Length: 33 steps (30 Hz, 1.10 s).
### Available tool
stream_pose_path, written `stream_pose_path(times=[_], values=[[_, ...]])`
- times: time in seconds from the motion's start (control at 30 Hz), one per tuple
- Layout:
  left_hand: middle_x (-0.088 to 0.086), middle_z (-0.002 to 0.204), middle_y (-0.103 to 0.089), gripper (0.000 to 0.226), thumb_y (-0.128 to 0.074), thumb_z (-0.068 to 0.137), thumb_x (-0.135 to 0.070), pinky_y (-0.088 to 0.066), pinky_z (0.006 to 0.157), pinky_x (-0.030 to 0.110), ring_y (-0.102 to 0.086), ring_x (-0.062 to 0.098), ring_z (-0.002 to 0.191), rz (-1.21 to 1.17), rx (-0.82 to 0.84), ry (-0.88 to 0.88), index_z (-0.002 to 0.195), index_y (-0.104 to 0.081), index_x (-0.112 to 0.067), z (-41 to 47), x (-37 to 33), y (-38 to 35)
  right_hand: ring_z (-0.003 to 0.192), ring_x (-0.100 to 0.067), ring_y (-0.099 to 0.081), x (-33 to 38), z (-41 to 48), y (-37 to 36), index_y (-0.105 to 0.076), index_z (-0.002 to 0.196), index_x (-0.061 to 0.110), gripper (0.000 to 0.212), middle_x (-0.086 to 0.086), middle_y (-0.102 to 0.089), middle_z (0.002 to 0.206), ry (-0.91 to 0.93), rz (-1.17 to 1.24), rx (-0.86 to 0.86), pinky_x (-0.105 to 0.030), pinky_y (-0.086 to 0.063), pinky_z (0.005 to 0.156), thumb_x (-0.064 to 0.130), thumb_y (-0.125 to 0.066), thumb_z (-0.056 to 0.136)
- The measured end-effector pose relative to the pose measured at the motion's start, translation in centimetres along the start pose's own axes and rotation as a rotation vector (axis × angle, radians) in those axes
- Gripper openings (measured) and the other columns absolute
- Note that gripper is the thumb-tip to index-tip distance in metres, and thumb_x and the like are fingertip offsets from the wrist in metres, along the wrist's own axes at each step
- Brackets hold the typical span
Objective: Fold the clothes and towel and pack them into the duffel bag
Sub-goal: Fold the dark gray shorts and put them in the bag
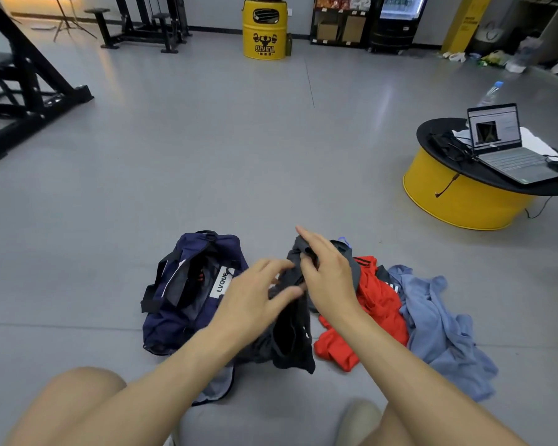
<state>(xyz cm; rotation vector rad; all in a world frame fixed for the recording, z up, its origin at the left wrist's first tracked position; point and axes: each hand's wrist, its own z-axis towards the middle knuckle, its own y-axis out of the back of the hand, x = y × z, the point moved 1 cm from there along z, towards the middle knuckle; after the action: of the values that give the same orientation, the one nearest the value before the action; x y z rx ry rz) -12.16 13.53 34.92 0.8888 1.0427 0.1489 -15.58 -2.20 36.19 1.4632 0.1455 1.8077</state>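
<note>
In the head view, a dark grey fabric garment (292, 344) sits just right of the navy blue fabric duffel bag (187, 297) on the grey floor (271, 156). Its long axis runs from the hands back toward the person's knees, with the far end lifted. The right hand (327, 273) pinches that raised edge, forefinger sticking out straight. The left hand (255, 292), the nearer one to the bag, has its fingers part spread against the cloth just below; blur hides whether it grips. Further right of the bag lie a crumpled red garment (379, 305) and, beyond it, a pale blue cloth (438, 333), both unfolded. The bag's mouth gapes open.
</note>
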Motion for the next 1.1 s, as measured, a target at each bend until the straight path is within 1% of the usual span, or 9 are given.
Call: stream_pose_path(times=[0.13,0.27,0.4,0.53,0.63,0.77,0.9,0.97,1.1], values=[[-0.024,0.129,-0.043,0.071,-0.07,0.085,-0.048,-0.048,0.096,0.034,-0.054,0.005,0.108,-0.019,0.1,0.043,0.146,-0.034,-0.048,-0.6,0.1,-1.9,0.067,-0.006,-0.058,0.2,0.0,0.3,-0.053,0.136,0.043,0.063,0.002,-0.056,0.114,-0.287,0.435,0.024,-0.025,-0.059,0.062,-0.006,-0.039,0.098],[-0.018,0.127,-0.057,0.075,-0.051,0.09,-0.008,-0.048,0.098,0.033,-0.057,0.007,0.11,-0.067,0.014,0.071,0.147,-0.031,-0.052,0.0,0.4,-2.2,0.111,-0.024,-0.063,-0.1,0.3,0.7,-0.069,0.111,0.035,0.053,-0.003,-0.051,0.128,-0.367,0.615,0.048,-0.034,-0.062,0.065,-0.008,-0.04,0.098],[-0.015,0.103,-0.072,0.071,-0.043,0.092,-0.002,-0.049,0.082,0.029,-0.061,0.009,0.08,-0.075,-0.073,0.124,0.139,-0.042,-0.055,0.8,0.6,-1.0,0.12,0.002,-0.051,-1.0,0.3,1.6,-0.072,0.104,0.032,0.024,0.007,-0.044,0.139,-0.218,0.269,0.183,-0.027,-0.055,0.086,0.012,-0.066,0.092],[-0.025,0.064,-0.059,0.058,-0.044,0.096,-0.001,-0.038,0.061,0.015,-0.052,0.002,0.057,-0.132,-0.079,0.103,0.137,-0.058,-0.039,1.2,0.9,0.2,0.109,-0.002,-0.05,-1.6,0.4,2.4,-0.062,0.126,0.04,0.044,0.017,-0.05,0.126,-0.015,-0.33,0.432,-0.026,-0.041,0.093,0.041,-0.074,0.084],[-0.027,0.089,-0.061,0.055,-0.044,0.096,0.0,-0.037,0.064,0.008,-0.054,-0.003,0.066,-0.112,-0.1,0.076,0.136,-0.061,-0.034,1.2,1.0,1.0,0.108,-0.011,-0.056,-1.3,0.2,2.0,-0.059,0.132,0.039,0.04,0.01,-0.058,0.118,0.048,-0.411,0.438,-0.028,-0.039,0.082,0.032,-0.062,0.092],[-0.015,0.106,-0.072,0.052,-0.05,0.093,-0.006,-0.04,0.079,0.009,-0.06,-0.001,0.088,-0.019,-0.126,0.101,0.134,-0.061,-0.037,1.4,1.7,1.1,0.108,-0.007,-0.059,-0.7,0.0,1.9,-0.067,0.12,0.035,0.03,0.016,-0.07,0.111,0.077,-0.311,0.327,-0.029,-0.044,0.086,0.024,-0.053,0.097],[-0.016,0.112,-0.071,0.04,-0.059,0.094,-0.009,-0.044,0.088,0.014,-0.061,0.003,0.103,0.031,-0.12,0.007,0.126,-0.066,-0.031,0.9,2.1,0.1,0.066,-0.001,-0.057,0.0,-0.3,2.3,-0.067,0.104,0.03,0.025,0.022,-0.063,0.073,0.005,-0.166,0.236,-0.026,-0.04,0.066,0.015,-0.049,0.096],[-0.014,0.109,-0.07,0.037,-0.059,0.095,-0.011,-0.049,0.088,0.026,-0.063,0.006,0.101,0.079,-0.132,-0.042,0.124,-0.068,-0.031,0.9,2.6,-0.4,0.056,-0.008,-0.064,0.2,-0.5,2.6,-0.069,0.101,0.031,0.042,0.018,-0.068,0.083,-0.068,-0.03,0.24,-0.026,-0.048,0.06,0.002,-0.04,0.093],[-0.017,0.105,-0.067,0.04,-0.056,0.099,-0.024,-0.043,0.085,0.02,-0.061,0.008,0.099,0.085,-0.008,-0.063,0.137,-0.058,-0.036,0.3,2.1,-1.4,0.066,-0.019,-0.07,0.4,-0.1,2.4,-0.074,0.086,0.018,0.054,-0.003,-0.071,0.092,-0.366,0.379,0.174,-0.027,-0.056,0.05,-0.011,-0.028,0.092]])
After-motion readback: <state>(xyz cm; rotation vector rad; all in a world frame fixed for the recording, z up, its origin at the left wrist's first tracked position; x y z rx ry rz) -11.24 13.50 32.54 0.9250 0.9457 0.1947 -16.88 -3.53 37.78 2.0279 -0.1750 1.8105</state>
